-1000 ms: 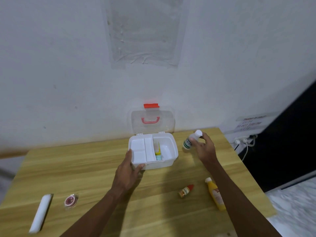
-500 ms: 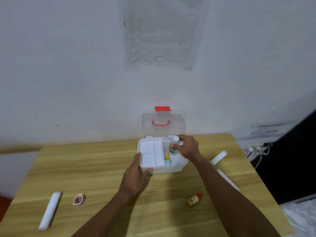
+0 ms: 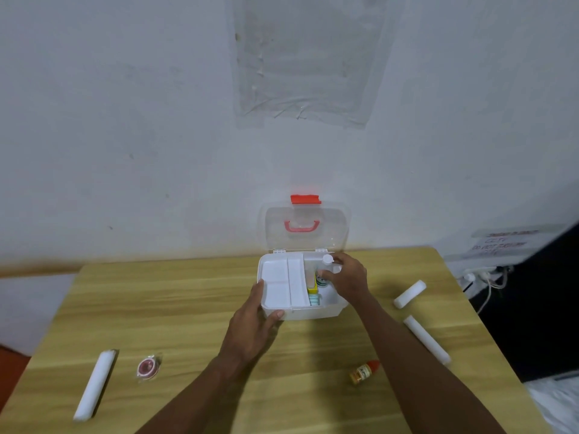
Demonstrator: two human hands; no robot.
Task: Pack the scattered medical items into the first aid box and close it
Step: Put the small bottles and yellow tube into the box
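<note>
1. The right hand has its fingers clamped on the white-capped bottle, upright inside the first aid box, in its right compartment.
2. The left hand fingers pinch the box's front-left corner.
3. Risk: released tilted, the bottle may topple onto the packets beside it.
4. A second ago the bottle hung outside the box; now it is inside. Rolls and the small vial remain on the worktop.
</note>
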